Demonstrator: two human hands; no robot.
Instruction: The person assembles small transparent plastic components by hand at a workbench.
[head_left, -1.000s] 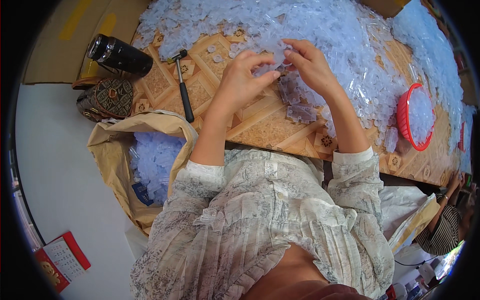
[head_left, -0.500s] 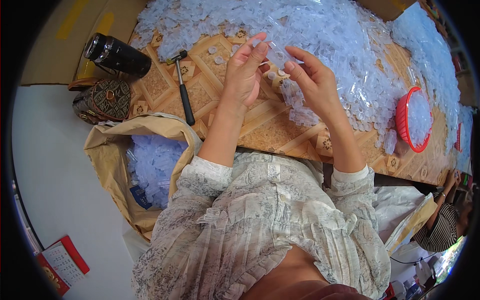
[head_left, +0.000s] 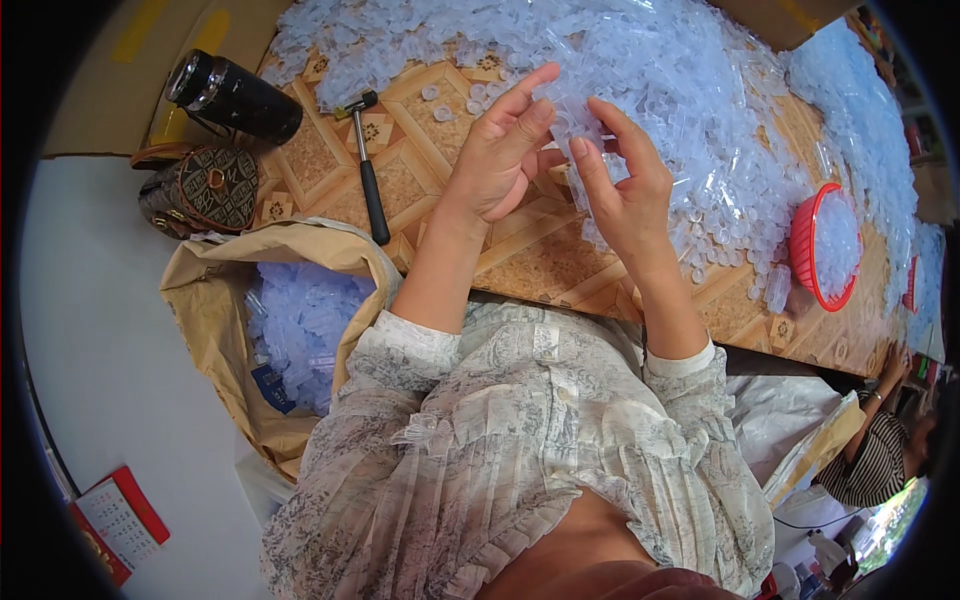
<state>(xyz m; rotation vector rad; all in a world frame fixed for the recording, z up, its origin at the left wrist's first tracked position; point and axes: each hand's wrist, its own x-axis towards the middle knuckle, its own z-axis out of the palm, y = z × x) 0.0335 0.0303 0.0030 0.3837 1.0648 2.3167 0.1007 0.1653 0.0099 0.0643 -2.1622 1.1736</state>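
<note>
My left hand [head_left: 505, 150] is raised over the table, its index finger and thumb spread apart. Facing it is my right hand [head_left: 632, 195], with thumb and index finger curved around a clear plastic piece [head_left: 572, 122]. That piece blends into the pile behind, so its outline is hard to make out. Beyond both hands spreads a big heap of clear plastic pieces [head_left: 680, 110]. Small round clear caps [head_left: 478, 92] lie beside the heap, left of its middle.
A hammer [head_left: 370, 185], a black flask [head_left: 235, 98] and a patterned brown bag [head_left: 215, 190] are at left. An open paper sack [head_left: 215, 320] holds clear pieces. A red basket [head_left: 803, 245] stands right. Another person [head_left: 868, 460] is at the far right.
Both hands held a clear plastic piece between them earlier. My left thumb and index finger have since spread, and my right fingers have opened wider.
</note>
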